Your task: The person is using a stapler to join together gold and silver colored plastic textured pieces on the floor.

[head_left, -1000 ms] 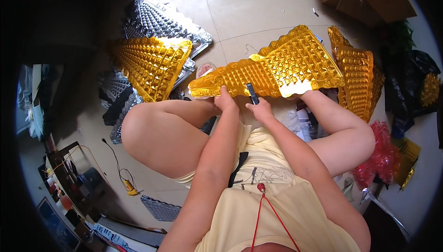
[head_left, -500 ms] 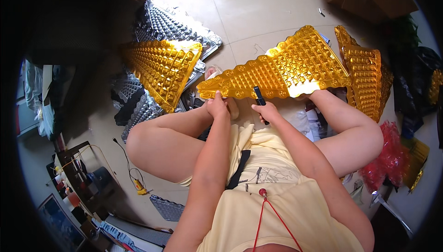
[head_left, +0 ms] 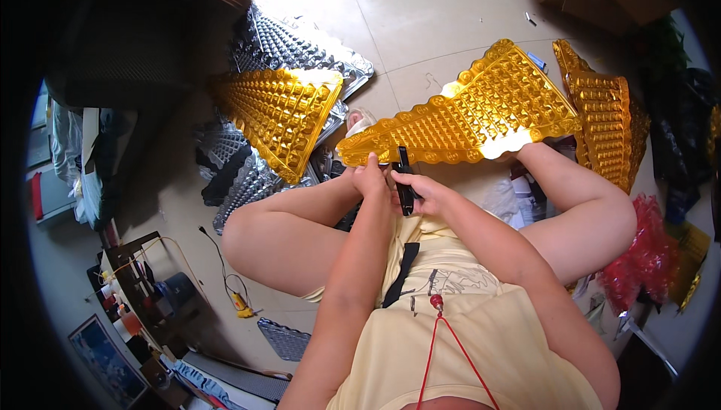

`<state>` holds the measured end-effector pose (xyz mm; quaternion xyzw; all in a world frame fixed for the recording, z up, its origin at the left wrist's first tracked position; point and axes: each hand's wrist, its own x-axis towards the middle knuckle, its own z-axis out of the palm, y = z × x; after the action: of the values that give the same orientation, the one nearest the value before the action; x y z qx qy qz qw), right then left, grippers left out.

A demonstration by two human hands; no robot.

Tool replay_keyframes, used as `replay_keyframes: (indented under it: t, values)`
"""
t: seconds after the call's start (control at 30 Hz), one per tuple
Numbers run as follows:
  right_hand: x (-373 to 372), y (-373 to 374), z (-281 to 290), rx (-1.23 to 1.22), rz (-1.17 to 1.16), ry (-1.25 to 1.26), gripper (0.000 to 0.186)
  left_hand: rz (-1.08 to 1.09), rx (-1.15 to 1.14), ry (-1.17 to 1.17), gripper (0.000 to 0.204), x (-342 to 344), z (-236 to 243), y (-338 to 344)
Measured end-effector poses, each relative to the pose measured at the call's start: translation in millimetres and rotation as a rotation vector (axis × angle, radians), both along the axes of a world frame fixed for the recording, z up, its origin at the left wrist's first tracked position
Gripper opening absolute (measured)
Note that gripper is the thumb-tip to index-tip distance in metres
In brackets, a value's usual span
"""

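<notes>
A long gold embossed foil panel (head_left: 458, 121) with scalloped edges lies across in front of me, narrow at its left end and wide at its right. My left hand (head_left: 372, 178) pinches the lower edge of that narrow end, thumb on top. Closed round a slim black tool that looks like a stapler (head_left: 405, 198) is my right hand (head_left: 426, 194). The stapler points away from me, its far end at the panel's lower edge, just right of my left hand. Whether its jaws grip the foil cannot be made out.
Another gold panel (head_left: 285, 113) rests on a pile of silver panels (head_left: 300, 46) at the left. More gold panels (head_left: 604, 117) lie at the right, near red plastic wrapping (head_left: 638, 256). A cardboard box (head_left: 563, 1) stands far right. A yellow-ended cable (head_left: 242, 303) lies left.
My right hand has brought the stapler left and close to my left hand, its far end now at the panel edge. My left hand keeps its pinch. The whole view has shifted slightly.
</notes>
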<state>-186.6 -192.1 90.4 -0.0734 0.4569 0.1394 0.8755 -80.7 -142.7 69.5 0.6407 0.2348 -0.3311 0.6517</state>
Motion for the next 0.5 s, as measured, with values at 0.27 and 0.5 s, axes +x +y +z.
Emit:
replay_keyframes:
  t: [0.27,0.5]
  values:
    - [4.8,6.6,1.3,-0.15,-0.003,0.045,0.024,-0.066,0.063,0.083,0.014,-6.1,19.5,2.1]
    - [-2.1,13.1,0.8,-0.349,0.001,0.09,0.02,-0.023,0.024,0.055,0.013,-1.8,-4.3,8.2]
